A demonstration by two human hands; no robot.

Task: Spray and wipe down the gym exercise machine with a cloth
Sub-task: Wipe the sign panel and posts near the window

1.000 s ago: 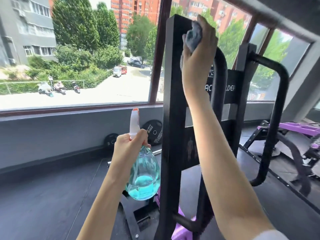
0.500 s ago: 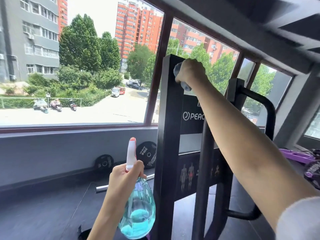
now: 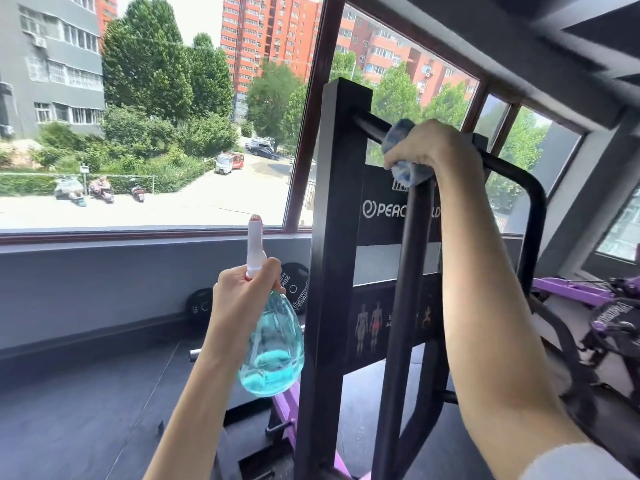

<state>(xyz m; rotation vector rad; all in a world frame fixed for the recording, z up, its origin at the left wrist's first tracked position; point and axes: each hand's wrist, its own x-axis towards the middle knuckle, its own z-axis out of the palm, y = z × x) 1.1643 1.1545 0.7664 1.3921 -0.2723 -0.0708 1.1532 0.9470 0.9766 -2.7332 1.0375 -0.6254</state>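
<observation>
Left hand (image 3: 242, 294), nearest, low centre: fingers curled round the neck of a clear teardrop plastic spray bottle (image 3: 273, 344), white nozzle upright, blue liquid pooled at its base; placement matches half a second ago. Right hand (image 3: 438, 150), raised: fingers clamped over a crumpled blue-grey cloth (image 3: 401, 133), now on the round black tube (image 3: 408, 271) of the black steel gym machine (image 3: 332, 237), no longer atop its square upright. Beyond: black weight plates (image 3: 199, 305) against the grey wall.

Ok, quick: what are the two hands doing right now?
Left hand: grips the spray bottle.
Right hand: grips the blue cloth around the machine's top bar.
</observation>
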